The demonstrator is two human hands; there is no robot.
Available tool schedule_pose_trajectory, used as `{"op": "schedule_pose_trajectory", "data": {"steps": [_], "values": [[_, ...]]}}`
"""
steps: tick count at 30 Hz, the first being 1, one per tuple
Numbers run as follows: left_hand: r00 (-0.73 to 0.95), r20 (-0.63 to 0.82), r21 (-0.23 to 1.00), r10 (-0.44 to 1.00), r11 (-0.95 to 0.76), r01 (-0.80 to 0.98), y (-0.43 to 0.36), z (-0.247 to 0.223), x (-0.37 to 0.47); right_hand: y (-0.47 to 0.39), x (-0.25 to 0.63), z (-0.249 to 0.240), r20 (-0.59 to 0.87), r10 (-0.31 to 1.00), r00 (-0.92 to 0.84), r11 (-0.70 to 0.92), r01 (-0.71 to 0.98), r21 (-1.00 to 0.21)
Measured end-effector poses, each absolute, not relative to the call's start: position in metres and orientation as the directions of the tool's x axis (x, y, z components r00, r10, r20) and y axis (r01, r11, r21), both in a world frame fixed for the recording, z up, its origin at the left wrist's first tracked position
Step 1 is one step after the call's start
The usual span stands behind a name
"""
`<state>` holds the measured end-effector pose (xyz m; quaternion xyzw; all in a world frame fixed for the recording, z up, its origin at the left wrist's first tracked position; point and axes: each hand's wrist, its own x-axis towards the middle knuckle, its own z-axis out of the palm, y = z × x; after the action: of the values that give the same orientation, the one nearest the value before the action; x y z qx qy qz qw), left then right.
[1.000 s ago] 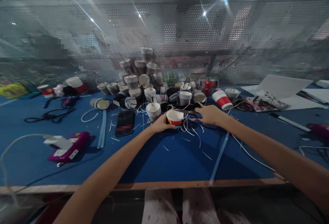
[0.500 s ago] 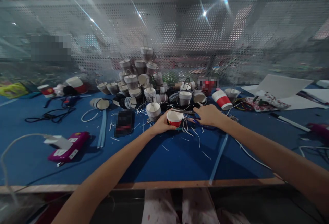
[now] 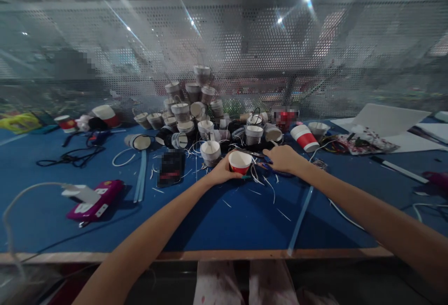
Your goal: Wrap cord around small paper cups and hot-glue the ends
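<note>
My left hand (image 3: 221, 171) is wrapped round a small red and white paper cup (image 3: 239, 162), its open mouth facing up. Just right of the cup, my right hand (image 3: 282, 159) grips a pair of scissors (image 3: 257, 154), whose blades lie at the cup's far side; part of the handles is hidden by the fingers. A wrapped white cup (image 3: 210, 153) stands beside my left hand. Thin white string offcuts (image 3: 269, 188) are scattered below the scissors.
Behind my hands is a stack of wrapped cups (image 3: 181, 111). A dark phone-like item (image 3: 170, 168) and a purple power strip (image 3: 96, 201) lie to the left. A red and white cup (image 3: 304, 138) tilts at the right, near white sheets (image 3: 390, 118).
The scissor blades have shifted from over the cup's mouth to behind its rim. The whole view has moved slightly; both hands keep their holds.
</note>
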<state>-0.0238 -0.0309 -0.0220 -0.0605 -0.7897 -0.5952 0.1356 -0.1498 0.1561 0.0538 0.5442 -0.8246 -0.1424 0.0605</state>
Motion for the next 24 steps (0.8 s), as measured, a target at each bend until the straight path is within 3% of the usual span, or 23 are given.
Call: {"op": "schedule_pose_trajectory", "data": {"steps": [11, 24], "values": [[-0.97, 0.224, 0.961, -0.097, 0.185, 0.204, -0.03, -0.022, -0.025, 0.166, -0.159, 0.074, 0.05, -0.883, -0.467, 0.463, -0.849, 0.255], [-0.962, 0.262, 0.948, -0.073, 0.205, 0.242, -0.029, -0.02, -0.023, 0.164, -0.153, 0.058, -0.003, -0.889, -0.458, 0.44, -0.855, 0.276]]}}
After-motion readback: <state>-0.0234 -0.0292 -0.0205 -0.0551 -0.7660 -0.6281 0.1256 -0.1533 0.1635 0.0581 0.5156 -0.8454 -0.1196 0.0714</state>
